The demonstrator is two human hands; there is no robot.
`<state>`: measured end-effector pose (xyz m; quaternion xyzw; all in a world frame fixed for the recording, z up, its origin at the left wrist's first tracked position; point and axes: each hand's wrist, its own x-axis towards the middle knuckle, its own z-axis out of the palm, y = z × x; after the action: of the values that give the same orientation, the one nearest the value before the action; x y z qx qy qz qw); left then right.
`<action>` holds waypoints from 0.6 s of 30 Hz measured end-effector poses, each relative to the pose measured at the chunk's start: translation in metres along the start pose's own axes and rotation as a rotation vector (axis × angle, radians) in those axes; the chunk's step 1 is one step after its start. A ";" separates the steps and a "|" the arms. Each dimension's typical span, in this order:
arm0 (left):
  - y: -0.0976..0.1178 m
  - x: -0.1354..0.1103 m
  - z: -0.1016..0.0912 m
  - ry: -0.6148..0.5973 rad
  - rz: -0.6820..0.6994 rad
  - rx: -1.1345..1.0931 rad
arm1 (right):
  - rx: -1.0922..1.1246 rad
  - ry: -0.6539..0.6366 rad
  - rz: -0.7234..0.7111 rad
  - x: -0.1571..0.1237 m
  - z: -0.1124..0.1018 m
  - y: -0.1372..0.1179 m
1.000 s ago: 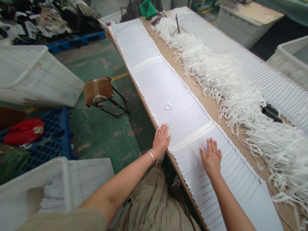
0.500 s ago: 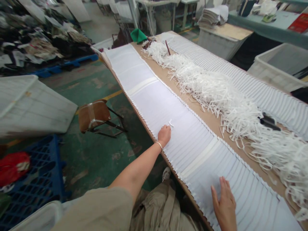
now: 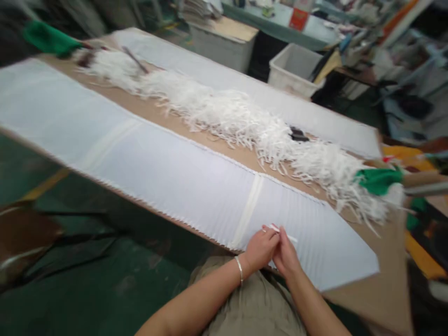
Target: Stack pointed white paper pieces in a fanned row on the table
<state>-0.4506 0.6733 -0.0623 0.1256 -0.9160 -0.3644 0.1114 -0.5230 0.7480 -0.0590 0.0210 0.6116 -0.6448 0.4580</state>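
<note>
My left hand (image 3: pixel 259 248) and my right hand (image 3: pixel 287 254) meet at the near edge of a long white pleated fabric strip (image 3: pixel 168 168) on a brown table (image 3: pixel 367 303). Both hands are closed, pinching a small white paper strip (image 3: pixel 280 230) between them. A pale tape band (image 3: pixel 249 210) crosses the pleated fabric just left of the hands. The frame is smeared by motion.
A long heap of white shredded strips (image 3: pixel 245 121) runs down the table's middle, with a second pleated strip (image 3: pixel 245 93) behind it. Green cloth (image 3: pixel 378 179) lies at the right, more green cloth (image 3: pixel 49 39) at the far left. A white bin (image 3: pixel 294 70) stands beyond. A brown stool (image 3: pixel 24 238) is at the left.
My left hand picked up the small white strip from the fabric and drew back. Both hands came together on it near the table's edge. The view swung right.
</note>
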 end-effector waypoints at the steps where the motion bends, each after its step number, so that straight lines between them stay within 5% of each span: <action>1: 0.008 0.003 0.002 0.001 0.034 -0.004 | 0.058 0.045 -0.015 0.004 -0.003 -0.002; 3: 0.017 0.011 0.006 -0.022 0.130 -0.045 | 0.142 0.157 -0.061 0.016 -0.022 -0.006; 6: 0.019 0.019 0.014 -0.069 0.211 -0.078 | 0.136 0.320 -0.131 0.030 -0.079 -0.022; 14: -0.025 0.003 0.039 0.105 -0.125 0.041 | -0.083 0.751 -0.239 0.048 -0.317 -0.136; 18: -0.041 -0.006 0.043 0.168 -0.233 0.083 | -0.259 0.914 -0.223 0.060 -0.415 -0.167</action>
<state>-0.4515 0.6737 -0.1225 0.2657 -0.8969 -0.3249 0.1393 -0.8820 1.0218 -0.0705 0.1790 0.8238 -0.5334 0.0694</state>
